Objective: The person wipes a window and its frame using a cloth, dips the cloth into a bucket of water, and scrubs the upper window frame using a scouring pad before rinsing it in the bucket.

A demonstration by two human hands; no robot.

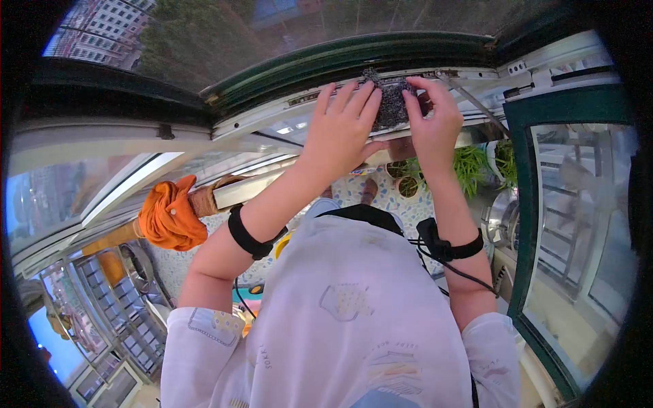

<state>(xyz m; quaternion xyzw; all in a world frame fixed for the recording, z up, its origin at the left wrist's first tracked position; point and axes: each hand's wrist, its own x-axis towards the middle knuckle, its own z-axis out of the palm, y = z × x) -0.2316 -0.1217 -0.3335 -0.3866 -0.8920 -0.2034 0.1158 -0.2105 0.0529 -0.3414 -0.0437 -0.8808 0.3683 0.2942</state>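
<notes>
A dark grey, speckled cloth [390, 111] lies bunched on the white window frame [272, 117], in the track at its upper edge. My left hand [342, 128] rests flat on the frame with its fingers stretched out, and its fingertips touch the cloth's left side. At the cloth's right edge, my right hand [435, 119] is curled, thumb and forefinger closing on the fabric. Part of the cloth is hidden behind my fingers.
An orange cloth [173, 214] hangs over a rail at left. A green-framed window sash [522, 204] stands swung out at right, with a metal stay [476, 102] near my right hand. Potted plants [471, 168] sit below on the patterned floor.
</notes>
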